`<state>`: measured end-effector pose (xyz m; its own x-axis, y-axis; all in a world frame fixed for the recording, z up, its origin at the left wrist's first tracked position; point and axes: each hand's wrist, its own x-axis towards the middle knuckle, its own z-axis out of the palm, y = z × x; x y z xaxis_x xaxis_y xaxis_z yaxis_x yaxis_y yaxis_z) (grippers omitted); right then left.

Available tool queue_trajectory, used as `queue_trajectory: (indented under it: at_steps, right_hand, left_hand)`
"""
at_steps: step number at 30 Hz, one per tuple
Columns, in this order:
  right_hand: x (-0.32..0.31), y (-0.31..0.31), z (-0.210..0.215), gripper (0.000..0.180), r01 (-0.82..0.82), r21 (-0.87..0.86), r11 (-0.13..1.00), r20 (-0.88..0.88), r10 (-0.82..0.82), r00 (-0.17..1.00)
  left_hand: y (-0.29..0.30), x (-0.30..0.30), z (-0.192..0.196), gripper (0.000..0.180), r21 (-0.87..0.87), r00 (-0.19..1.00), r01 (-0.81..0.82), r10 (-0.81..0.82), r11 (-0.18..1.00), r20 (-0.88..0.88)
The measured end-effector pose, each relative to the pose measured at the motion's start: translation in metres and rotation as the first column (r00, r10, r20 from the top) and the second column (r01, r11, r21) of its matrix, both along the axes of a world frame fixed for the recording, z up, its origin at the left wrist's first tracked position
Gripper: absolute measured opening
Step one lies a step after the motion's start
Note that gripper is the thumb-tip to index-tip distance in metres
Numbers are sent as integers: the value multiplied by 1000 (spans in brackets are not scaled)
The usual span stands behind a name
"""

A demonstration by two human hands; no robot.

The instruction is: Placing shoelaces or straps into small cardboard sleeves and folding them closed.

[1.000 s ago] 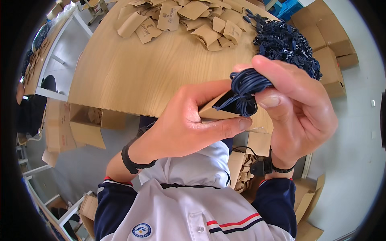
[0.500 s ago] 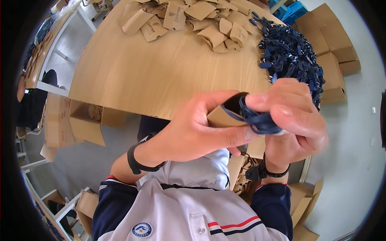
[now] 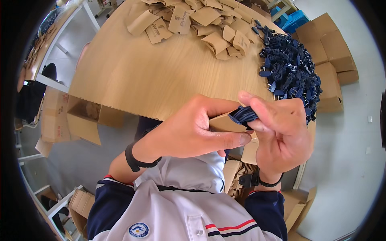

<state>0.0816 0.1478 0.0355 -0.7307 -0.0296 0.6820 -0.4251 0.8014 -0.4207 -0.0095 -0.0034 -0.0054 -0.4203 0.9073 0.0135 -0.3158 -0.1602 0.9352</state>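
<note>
Head view. The left hand is closed around a small brown cardboard sleeve, held above the near edge of the worktop. The right hand pinches a coiled dark blue cable at the sleeve's open end. Judged best done by keeping the coil tight and the sleeve mouth squeezed open. More sleeves and cables lie in piles beyond.

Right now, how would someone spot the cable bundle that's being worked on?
Start at the wooden table, then drop to its near edge where both hands meet. The bundle is dark blue, pinched by the right hand into a brown sleeve; unlike the pile, it's off the table.
</note>
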Motion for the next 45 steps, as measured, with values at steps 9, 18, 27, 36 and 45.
queue_trajectory:
  at_steps: [9,18,27,36,45]
  right_hand:
    - [-9,-6,3,20,-41,141,989,-16,43,999]
    - [-9,-12,-16,24,7,107,994,290,-38,956]
    - [-1,12,-20,21,5,-84,996,153,8,988]
    - [-12,-15,-71,25,20,-190,982,34,-14,999]
    - [-9,-35,-43,26,-123,-585,802,-207,-1,978]
  left_hand:
    - [-4,-8,-26,29,109,972,150,-167,983,165]
    - [1,-23,-56,24,38,991,132,-130,991,-39]
    - [1,-19,-67,43,129,988,125,-135,984,73]
    - [25,-14,-31,49,342,884,-222,39,913,467]
    - [7,12,-10,33,437,486,-526,679,730,-551]
